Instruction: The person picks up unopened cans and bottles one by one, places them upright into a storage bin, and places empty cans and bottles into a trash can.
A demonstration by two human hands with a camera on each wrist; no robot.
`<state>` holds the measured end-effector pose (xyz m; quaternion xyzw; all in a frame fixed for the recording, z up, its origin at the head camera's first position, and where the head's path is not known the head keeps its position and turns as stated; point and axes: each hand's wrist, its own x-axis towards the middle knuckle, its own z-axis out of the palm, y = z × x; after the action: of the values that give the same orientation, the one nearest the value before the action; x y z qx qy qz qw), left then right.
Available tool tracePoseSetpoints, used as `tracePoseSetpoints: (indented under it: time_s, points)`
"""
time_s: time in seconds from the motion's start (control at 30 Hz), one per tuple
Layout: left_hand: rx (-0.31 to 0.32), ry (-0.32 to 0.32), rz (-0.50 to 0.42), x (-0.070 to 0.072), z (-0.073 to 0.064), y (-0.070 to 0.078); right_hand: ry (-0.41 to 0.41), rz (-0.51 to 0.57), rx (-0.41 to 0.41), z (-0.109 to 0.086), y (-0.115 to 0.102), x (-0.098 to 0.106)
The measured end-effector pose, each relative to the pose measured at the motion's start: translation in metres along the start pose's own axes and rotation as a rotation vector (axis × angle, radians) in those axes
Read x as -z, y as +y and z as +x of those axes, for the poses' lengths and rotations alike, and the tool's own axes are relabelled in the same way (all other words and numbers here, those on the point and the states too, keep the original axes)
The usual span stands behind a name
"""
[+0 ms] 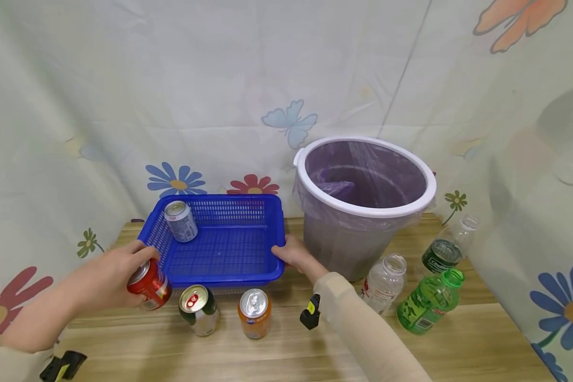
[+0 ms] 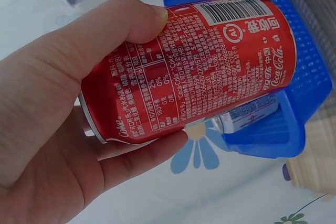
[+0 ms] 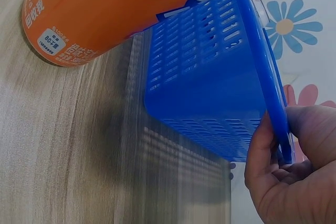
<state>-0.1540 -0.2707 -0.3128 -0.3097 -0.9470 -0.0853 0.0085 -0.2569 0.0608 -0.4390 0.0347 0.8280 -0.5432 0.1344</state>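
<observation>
My left hand [image 1: 119, 273] grips a red Coca-Cola can [image 1: 150, 286], tilted, at the front left corner of a blue plastic basket [image 1: 219, 277]. In the left wrist view the thumb lies over one side of the red can [image 2: 210, 72] and fingers wrap beneath it. My right hand [image 1: 296, 254] pinches the basket's right rim; the right wrist view shows thumb and fingers on either side of that rim [image 3: 273, 93]. Inside the basket, a silver-grey can [image 1: 181, 223] leans at the back left. A green and white can [image 1: 199, 310] and an orange Fanta can [image 1: 255, 314] stand in front.
A grey bin [image 1: 344, 244] with a white rim and purple liner stands right of the basket. Near it are a clear bottle [image 1: 384, 282], a green bottle [image 1: 430, 302] and another clear bottle with a dark green label [image 1: 443, 254]. Patterned cloth [image 1: 210, 85] hangs behind the wooden table [image 1: 286, 350].
</observation>
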Motion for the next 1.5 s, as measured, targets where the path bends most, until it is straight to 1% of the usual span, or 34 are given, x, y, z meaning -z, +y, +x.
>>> tracePoseSetpoints:
  time_s: [0.3,0.57,0.7,0.8,0.93,1.03,1.23,1.5]
  points:
    - [0.006,-0.017,0.016,0.012,0.011,-0.003,-0.008,0.023,0.003,-0.001,-0.001,0.001]
    - [0.006,-0.005,0.062,0.015,0.017,-0.011,-0.015,0.01,-0.004,-0.001,-0.002,0.001]
    - [0.018,-0.016,0.053,0.018,0.02,-0.014,-0.022,0.003,-0.012,-0.001,-0.002,0.001]
    - [0.008,-0.022,0.038,0.02,0.023,-0.018,-0.022,0.003,-0.013,0.0,-0.001,0.001]
    - [-0.001,-0.024,0.041,0.023,0.027,-0.022,-0.014,0.004,-0.007,0.0,-0.001,0.001]
    - [0.003,-0.025,0.054,0.023,0.03,-0.025,-0.009,-0.001,-0.006,0.001,0.0,0.001]
    - [-0.018,-0.022,0.079,0.022,0.036,-0.032,-0.013,0.0,-0.012,0.0,0.0,0.001]
    - [-0.003,-0.058,0.093,0.019,0.044,-0.037,-0.011,0.002,0.008,0.001,0.0,0.0]
